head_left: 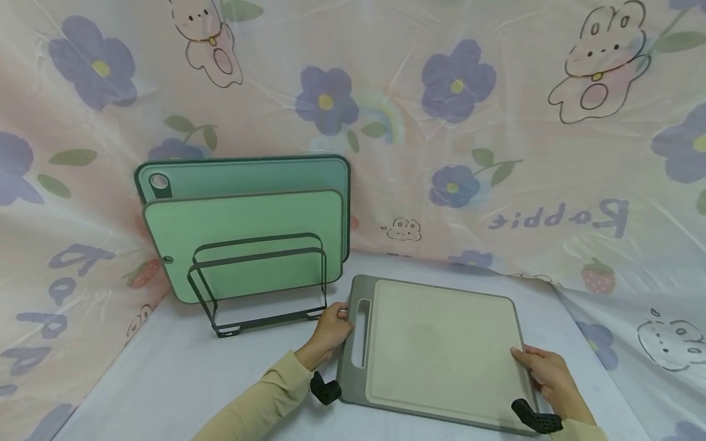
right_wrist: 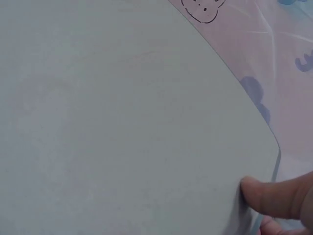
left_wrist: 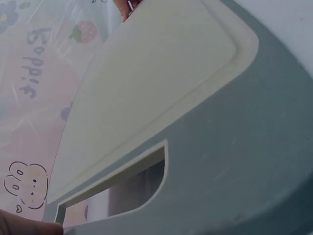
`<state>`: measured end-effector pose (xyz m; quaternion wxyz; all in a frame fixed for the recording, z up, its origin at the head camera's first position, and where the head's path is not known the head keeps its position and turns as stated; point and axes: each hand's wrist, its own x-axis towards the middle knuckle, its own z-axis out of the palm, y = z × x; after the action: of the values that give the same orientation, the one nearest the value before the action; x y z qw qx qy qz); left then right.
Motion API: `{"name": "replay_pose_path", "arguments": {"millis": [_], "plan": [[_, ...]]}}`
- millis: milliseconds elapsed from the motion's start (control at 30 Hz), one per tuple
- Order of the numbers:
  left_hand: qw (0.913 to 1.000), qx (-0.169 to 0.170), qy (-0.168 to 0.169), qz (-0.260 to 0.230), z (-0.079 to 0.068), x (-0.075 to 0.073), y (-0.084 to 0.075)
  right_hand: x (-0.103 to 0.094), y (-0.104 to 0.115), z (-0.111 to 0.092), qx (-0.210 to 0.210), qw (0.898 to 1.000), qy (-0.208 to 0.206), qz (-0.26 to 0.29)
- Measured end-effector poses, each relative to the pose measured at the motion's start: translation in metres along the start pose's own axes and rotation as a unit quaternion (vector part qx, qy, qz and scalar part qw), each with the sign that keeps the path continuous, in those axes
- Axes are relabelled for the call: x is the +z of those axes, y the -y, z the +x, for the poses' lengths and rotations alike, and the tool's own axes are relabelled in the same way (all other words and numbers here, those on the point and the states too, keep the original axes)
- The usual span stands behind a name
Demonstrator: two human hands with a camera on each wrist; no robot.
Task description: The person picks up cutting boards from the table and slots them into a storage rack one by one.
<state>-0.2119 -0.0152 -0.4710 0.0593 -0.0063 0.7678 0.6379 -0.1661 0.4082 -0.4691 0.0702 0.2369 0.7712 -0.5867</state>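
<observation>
Between both hands is a cutting board (head_left: 447, 349), beige with a grey border and a long handle slot at its left end. My left hand (head_left: 333, 331) grips its left edge beside the slot; in the left wrist view a thumb (left_wrist: 34, 226) lies at the slot's corner. At the opposite edge my right hand (head_left: 546, 370) pinches the board, thumb on top and fingers underneath. The right wrist view shows that thumb (right_wrist: 274, 196) pressed on the board's pale face near a corner. The fingers under the board are mostly hidden.
Left of the board, a black wire rack (head_left: 270, 321) stands on the white table (head_left: 165, 367). A light green cutting board (head_left: 254, 220) leans upright in it, with a larger dark-rimmed green board (head_left: 248, 174) behind. A patterned curtain (head_left: 386, 171) hangs around the back and sides.
</observation>
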Motion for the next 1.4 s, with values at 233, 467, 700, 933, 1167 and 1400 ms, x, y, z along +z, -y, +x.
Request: {"name": "replay_pose_path", "arguments": {"millis": [233, 467, 700, 933, 1167, 1400], "plan": [[0.9999, 0.007, -0.008, 0.003, 0.004, 0.002, -0.01, -0.007, 0.01, -0.007, 0.0, 1.0, -0.008, 0.015], [0.9995, 0.023, -0.024, 0.001, 0.007, 0.005, -0.02, -0.014, 0.022, -0.016, 0.005, 1.0, -0.025, 0.016], [0.9986, 0.038, -0.034, -0.017, 0.009, 0.006, -0.029, -0.015, 0.031, -0.022, -0.01, 0.996, -0.071, 0.061], [0.9976, 0.051, -0.043, -0.021, 0.01, 0.006, -0.037, -0.016, 0.036, -0.031, -0.026, 0.993, -0.097, 0.063], [0.997, 0.059, -0.034, -0.035, 0.011, 0.001, -0.044, -0.021, 0.043, -0.04, -0.055, 0.995, -0.075, 0.044], [0.9955, 0.076, -0.035, -0.044, 0.014, -0.004, -0.053, -0.024, 0.046, -0.046, -0.109, 0.988, -0.066, 0.091]]}}
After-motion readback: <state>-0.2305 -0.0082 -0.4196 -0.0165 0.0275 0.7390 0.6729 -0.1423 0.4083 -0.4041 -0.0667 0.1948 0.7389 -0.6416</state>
